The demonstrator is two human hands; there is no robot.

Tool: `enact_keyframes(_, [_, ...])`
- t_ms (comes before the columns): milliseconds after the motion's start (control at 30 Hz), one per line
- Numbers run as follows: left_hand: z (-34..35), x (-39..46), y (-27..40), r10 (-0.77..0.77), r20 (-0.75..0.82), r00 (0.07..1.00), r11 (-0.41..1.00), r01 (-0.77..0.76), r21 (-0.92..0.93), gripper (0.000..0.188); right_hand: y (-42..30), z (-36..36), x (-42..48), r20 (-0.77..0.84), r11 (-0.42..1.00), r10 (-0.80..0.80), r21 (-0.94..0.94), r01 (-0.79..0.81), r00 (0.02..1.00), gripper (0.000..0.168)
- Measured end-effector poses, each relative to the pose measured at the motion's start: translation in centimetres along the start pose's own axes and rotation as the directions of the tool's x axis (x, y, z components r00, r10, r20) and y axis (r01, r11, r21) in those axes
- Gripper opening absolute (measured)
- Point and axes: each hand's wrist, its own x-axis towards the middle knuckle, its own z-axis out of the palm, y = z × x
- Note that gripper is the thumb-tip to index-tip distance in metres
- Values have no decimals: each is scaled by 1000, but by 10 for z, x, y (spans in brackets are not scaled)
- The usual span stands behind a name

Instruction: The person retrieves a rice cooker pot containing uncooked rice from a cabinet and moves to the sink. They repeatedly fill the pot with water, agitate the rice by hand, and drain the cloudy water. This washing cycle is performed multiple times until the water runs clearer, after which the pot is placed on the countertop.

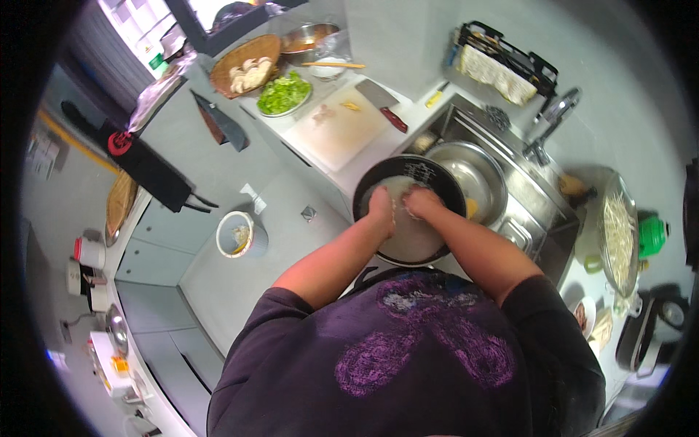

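A dark inner pot of a rice cooker [365,188], with white level marks on its inside wall, stands right in front of me at the edge of the sink. Cloudy whitish water [407,237] fills its lower part. Both of my hands reach into it: my left hand [383,210] at the left side, my right hand [421,202] close by on the right. Pale grains, likely rice, cling to both hands. My fingers are dipped into the water or turned away, so what they grip is hidden.
Behind the pot, a steel basin [480,164] sits in the sink [524,188] below the faucet [554,117]. Left of the sink lie a cutting board [338,131] with meat pieces and a cleaver [377,93]. Chopped greens [284,94] are beyond. A trash bin [235,235] stands on the floor.
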Motion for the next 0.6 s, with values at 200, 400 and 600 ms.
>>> enact_keyframes(200, [-8, 40, -9, -60, 185, 981, 968, 103, -228, 54, -8, 14, 17, 494, 385, 198, 755, -531, 847, 35])
enact_keyframes(400, [-15, 35, -10, 63, 380, 923, 925, 89, -369, 51, -86, -65, -59, 323, 250, 68, 911, -329, 944, 47])
enact_keyframes(600, [-9, 9, -14, 71, 568, 820, 909, 181, -375, 48, -34, -8, -30, -258, 900, -262, 284, 332, 930, 45])
